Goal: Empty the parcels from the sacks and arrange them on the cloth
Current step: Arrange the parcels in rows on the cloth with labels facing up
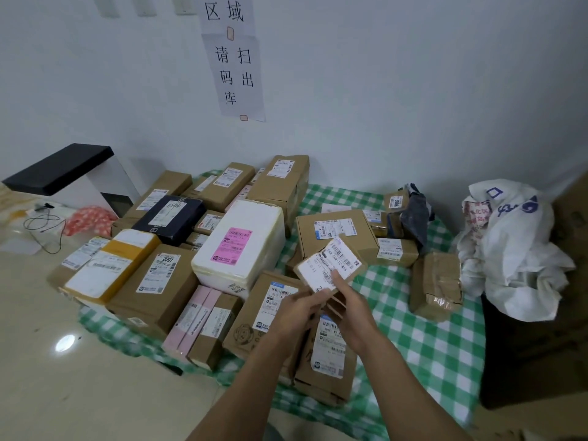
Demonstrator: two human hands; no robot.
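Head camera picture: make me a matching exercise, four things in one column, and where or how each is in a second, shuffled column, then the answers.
1 foam box
2 small parcel
3 sack
4 dark parcel

A held by left hand and right hand
B crumpled, right of the cloth
C bears a pink label
D among brown boxes, back left

Pairs: 1-C, 2-A, 3-B, 4-D

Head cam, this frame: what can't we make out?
Head view only.
- White sack: whether parcels remain inside; its crumpled folds hide it.
- Small parcel: lower edge, covered by left hand and right hand.
- Brown parcel behind the foam box: mostly hidden.
- Most label text: too small.
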